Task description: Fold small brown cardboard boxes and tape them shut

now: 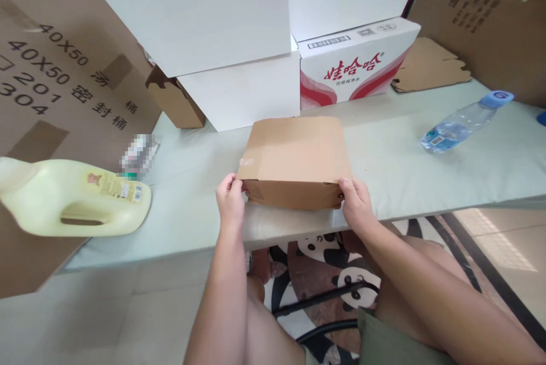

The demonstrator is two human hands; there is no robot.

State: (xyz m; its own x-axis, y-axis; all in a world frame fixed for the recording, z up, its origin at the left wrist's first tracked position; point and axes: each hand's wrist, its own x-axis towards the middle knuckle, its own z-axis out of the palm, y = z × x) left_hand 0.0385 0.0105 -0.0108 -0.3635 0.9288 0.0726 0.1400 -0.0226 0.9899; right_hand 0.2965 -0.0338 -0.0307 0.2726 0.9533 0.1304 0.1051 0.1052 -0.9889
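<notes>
A brown cardboard box with its lid down lies on the light green tabletop near the front edge. My left hand is closed on its front left corner, thumb and fingers pinching the cardboard. At the front right corner my right hand grips the box the same way. A strip of clear tape shows on the lid's left edge. Dark slots are visible along the front top edge. The underside of the box is hidden.
White boxes and a red-and-white water carton stand behind. A plastic water bottle lies to the right, near flat cardboard. Leftward are a pale yellow jug, a small brown box and a large carton.
</notes>
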